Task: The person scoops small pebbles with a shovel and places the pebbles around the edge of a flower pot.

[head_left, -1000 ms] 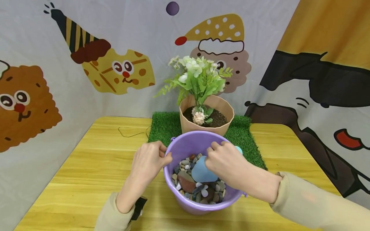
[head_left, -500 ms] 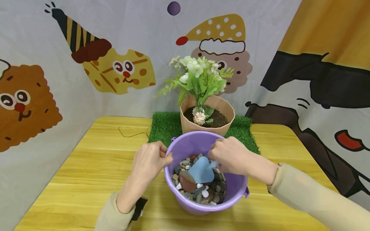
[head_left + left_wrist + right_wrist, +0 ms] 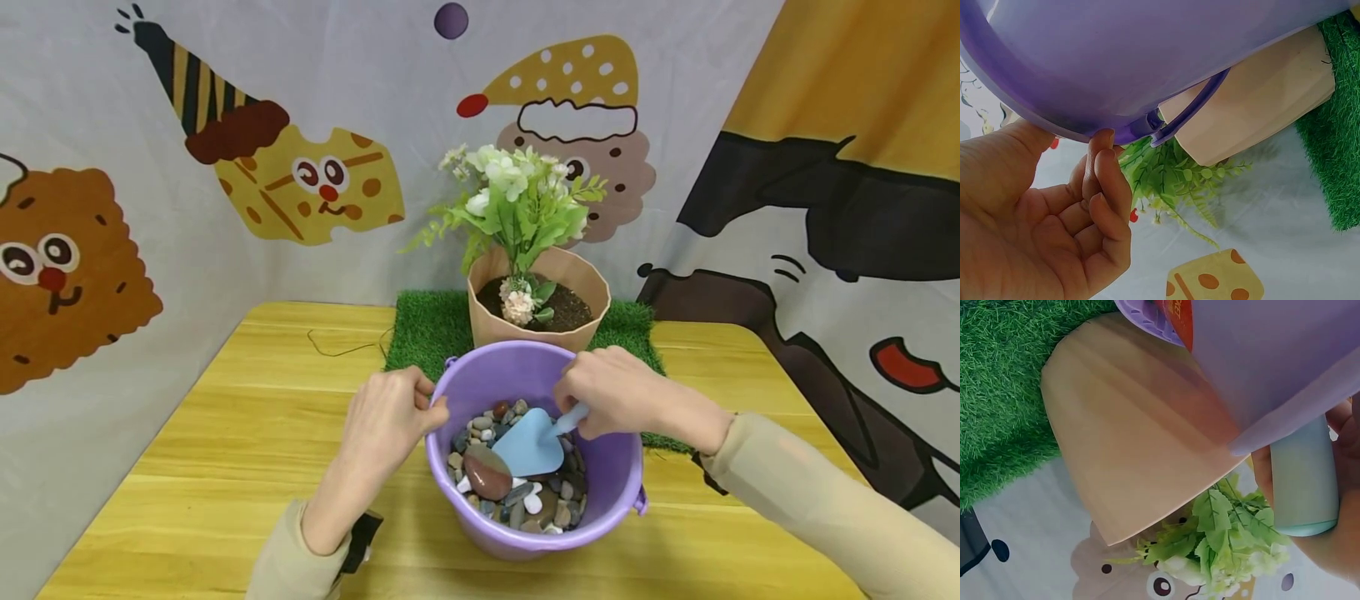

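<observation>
A purple bucket (image 3: 487,375) stands on the table, its bottom covered by mixed pebbles (image 3: 562,512) and a larger reddish-brown stone (image 3: 487,473). My left hand (image 3: 386,417) pinches the bucket's left rim between thumb and fingers; the left wrist view shows this grip close to the handle joint of the bucket (image 3: 1085,56). Over the right rim, my right hand (image 3: 618,396) grips a light blue toy shovel (image 3: 532,442) by its handle. The blade lies over the pebbles, touching or just above the large stone. In the right wrist view the shovel handle's end (image 3: 1304,481) sticks out of the fist.
Behind the bucket, a peach pot (image 3: 536,333) with soil, white flowers and leaves stands on a green turf mat (image 3: 427,321). A thin dark string (image 3: 345,350) lies left on the wooden table (image 3: 247,433). A printed cloth (image 3: 330,275) hangs behind.
My right hand has shifted slightly right with the shovel, whose blade has turned and whose neck now shows. The left hand has stayed on the rim.
</observation>
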A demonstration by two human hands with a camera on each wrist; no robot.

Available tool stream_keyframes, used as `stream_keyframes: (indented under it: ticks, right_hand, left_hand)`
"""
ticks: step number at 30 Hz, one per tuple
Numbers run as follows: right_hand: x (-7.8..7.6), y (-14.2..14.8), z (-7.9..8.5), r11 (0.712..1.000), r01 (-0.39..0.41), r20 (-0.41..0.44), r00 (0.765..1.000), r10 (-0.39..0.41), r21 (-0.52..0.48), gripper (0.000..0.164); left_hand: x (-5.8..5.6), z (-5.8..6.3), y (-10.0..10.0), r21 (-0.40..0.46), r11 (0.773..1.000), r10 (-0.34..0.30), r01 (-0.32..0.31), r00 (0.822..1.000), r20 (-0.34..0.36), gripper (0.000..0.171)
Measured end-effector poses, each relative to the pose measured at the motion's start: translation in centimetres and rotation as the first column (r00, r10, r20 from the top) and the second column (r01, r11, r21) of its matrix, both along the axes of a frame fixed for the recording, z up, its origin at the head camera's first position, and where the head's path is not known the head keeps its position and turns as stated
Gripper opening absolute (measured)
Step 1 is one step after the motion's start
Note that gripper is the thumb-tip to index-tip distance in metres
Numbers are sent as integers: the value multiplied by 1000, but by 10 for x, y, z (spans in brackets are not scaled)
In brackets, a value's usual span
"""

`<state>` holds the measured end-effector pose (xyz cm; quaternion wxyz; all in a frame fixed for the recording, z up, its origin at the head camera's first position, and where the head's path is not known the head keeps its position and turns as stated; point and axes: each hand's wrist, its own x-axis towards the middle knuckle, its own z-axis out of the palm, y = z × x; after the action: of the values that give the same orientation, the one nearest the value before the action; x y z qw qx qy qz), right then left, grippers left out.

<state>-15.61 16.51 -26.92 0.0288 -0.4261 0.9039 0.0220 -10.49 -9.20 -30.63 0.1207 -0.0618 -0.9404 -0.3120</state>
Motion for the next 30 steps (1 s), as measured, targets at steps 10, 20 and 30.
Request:
stream_keyframes:
  ticks: [10,20,30]
  right_hand:
    - [0,1,1,1000,-1,1,1000,1,-1,26]
    - [2,2,3,1000,-3,-2,1000,3,-3,26]
    - [3,3,3,1000,-9,13,1000,10,-30,25]
  left_hand:
    - [0,0,0,0,1000,0,0,1000,-17,15]
    - [1,0,-1,17,1000,-3,3,1000,-1,15]
    - [5,-1,-3,35,999,-10,10,1000,3,13]
